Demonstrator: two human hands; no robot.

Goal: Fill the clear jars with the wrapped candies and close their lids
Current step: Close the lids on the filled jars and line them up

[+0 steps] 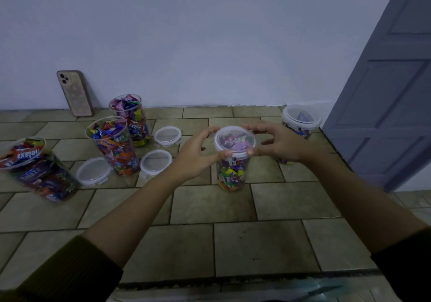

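Now, middle jar (233, 171): packed with wrapped candies, standing on the tabletop (256, 243) right in front of me, between my hands.
This lid (234, 139): sitting on top of that jar; whether it's snapped down all round, I can't tell.
My left hand (197, 154): fingers curled over the lid's left rim, thumb on the near edge.
My right hand (283, 143): clamped on the right rim the same way, thumb at the near edge.
The far-right jar (300, 121): lidded with candies inside, so I'd call it done.
The back jar (127, 115), front jar (112, 147), near-left jar (35, 168): all full, all open.
The loose lids (167, 136): three lying flat among those jars.
What's left: by my reckoning, seat this lid, then cap those three.
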